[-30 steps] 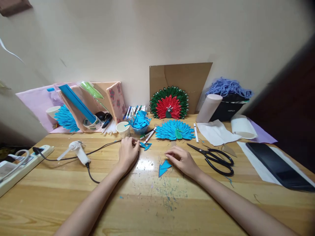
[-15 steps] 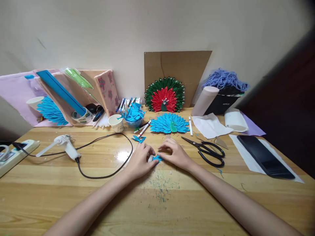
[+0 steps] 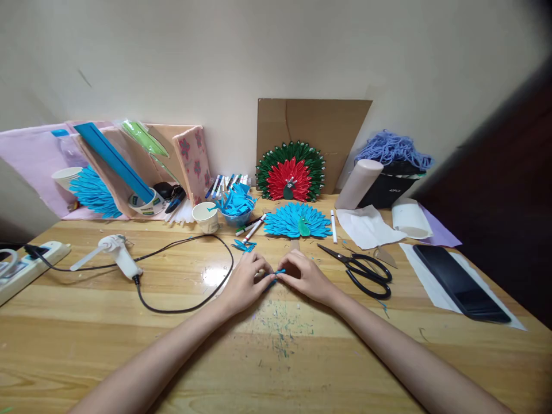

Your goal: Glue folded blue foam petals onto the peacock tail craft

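Note:
A small blue piece [image 3: 280, 271] is pinched between my left hand [image 3: 248, 282] and my right hand [image 3: 307, 277], whose fingertips meet at the middle of the wooden table [image 3: 207, 356]. Both hands are closed, and the fingers partly hide the piece. Just beyond them lies a blue petalled fan with a green centre [image 3: 297, 221]. A few folded blue pieces [image 3: 244, 246] rest behind my left hand. More blue pieces [image 3: 236, 202] fill a clear bowl, with a white paper cup [image 3: 205, 217] beside it.
Black scissors [image 3: 366, 271] lie right of my right hand. A glue gun [image 3: 123, 259] and its looped cable are at the left. Farther right is a black phone [image 3: 459, 283] on white paper. A red and green fan [image 3: 290, 172] leans on cardboard [image 3: 319, 123] at the back.
My fingertips have come closer together around the blue piece, which now shows as a thin strip. The view has shifted slightly.

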